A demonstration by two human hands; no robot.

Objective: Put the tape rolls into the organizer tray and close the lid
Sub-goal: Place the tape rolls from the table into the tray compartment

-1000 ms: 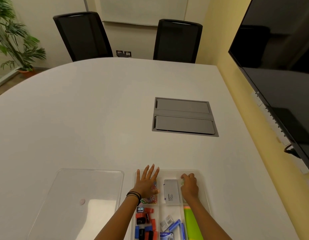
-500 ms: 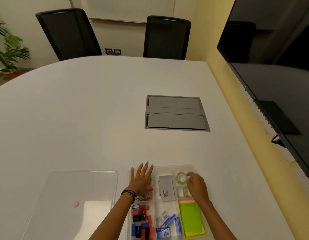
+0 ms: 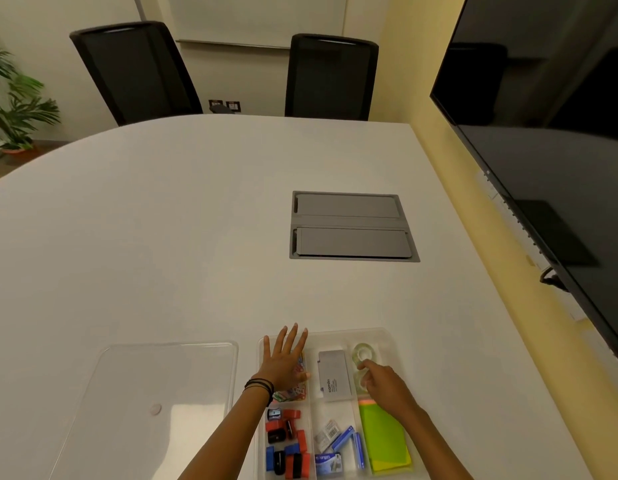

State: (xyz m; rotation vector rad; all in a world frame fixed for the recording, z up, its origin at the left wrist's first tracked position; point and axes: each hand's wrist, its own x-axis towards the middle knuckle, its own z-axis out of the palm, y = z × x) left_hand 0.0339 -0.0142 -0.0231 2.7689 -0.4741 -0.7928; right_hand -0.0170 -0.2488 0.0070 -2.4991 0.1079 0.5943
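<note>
Overhead, the white table (image 3: pixel 162 237) fronts two black chairs (image 3: pixel 138 69).

Mtg rm: conf table (image 3: pixel 162 237), chairs (image 3: pixel 134 71)

lid (image 3: pixel 155 393) left of tray (image 3: pixel 390 344), on table (image 3: pixel 162 237)

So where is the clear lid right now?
The clear lid lies flat on the white table, left of the organizer tray and beside the left hand.
</note>
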